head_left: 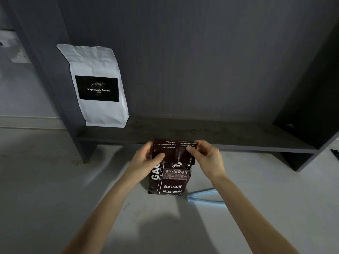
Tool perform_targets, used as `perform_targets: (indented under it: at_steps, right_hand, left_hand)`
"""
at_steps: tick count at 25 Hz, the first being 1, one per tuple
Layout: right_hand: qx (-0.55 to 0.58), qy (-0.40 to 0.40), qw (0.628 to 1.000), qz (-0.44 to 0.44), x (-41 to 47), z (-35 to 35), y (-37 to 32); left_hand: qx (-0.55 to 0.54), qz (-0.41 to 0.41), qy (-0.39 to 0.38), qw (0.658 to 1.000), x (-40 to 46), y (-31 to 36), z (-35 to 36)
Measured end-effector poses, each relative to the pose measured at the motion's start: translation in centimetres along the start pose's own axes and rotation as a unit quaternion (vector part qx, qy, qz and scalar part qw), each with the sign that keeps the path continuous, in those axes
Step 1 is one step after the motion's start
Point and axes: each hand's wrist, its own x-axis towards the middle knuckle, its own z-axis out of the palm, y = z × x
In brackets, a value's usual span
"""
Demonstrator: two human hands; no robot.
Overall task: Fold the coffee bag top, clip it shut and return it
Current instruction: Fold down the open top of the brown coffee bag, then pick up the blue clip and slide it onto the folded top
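A white coffee bag [99,85] leans in the dark shelf's [201,132] left corner. On the pale grey table [45,189], the left hand [146,160] and right hand [207,158] pinch the brown coffee bag's [170,176] folded top. A blue clip [203,197] lies just right.

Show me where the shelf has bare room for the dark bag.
The shelf is bare from the white bag at its left end to its right wall. The counter left of the dark bag is free too; the blue clip lies close on its right.
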Motion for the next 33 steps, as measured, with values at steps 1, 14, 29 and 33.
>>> perform_targets:
  at_steps: [1, 14, 29, 33]
  right_hand:
    - [-0.002, -0.002, 1.0, 0.0, 0.0, -0.4, 0.0]
    - [-0.321, -0.166, 0.932, 0.034, -3.0, -4.5, 7.2]
    - [-0.523, -0.225, 0.821, -0.043, -4.7, -1.8, 7.8]
    - [-0.467, -0.175, 0.864, -0.072, -4.4, -2.9, 6.6]
  left_hand:
    - [-0.002, 0.001, -0.002, 1.0, 0.0, 0.0, 0.3]
    - [-0.099, -0.035, 0.059, 0.993, -0.5, -0.4, 1.0]
    - [-0.087, -0.03, 0.055, 0.994, -0.9, -0.8, 1.1]
    - [-0.078, -0.031, 0.055, 0.995, -1.0, -0.5, 1.1]
